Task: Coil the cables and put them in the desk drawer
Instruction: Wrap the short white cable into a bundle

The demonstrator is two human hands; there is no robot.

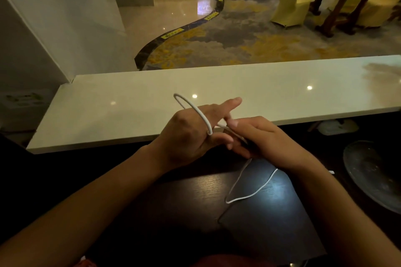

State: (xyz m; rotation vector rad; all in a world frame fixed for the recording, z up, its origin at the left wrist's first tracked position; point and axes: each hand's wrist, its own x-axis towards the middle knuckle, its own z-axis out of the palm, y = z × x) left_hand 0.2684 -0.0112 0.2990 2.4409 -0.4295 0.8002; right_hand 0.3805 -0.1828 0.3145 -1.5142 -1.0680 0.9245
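Observation:
A thin white cable (pixel 249 188) runs between both of my hands over the dark wooden desk (pixel 195 201). One loop of it arches over the back of my left hand (pixel 186 136), which has its index finger stretched out and the cable held between thumb and fingers. My right hand (pixel 260 136) pinches the cable just right of the left hand. From there the cable hangs down, bends in a slack loop on the desk and disappears under my right forearm. No drawer is visible.
A long white stone counter (pixel 130 97) runs across just beyond the hands. A glass plate (pixel 373 171) lies on the desk at the right, with a small white cable end (pixel 331 172) beside it. Chairs and a wooden table stand far back right.

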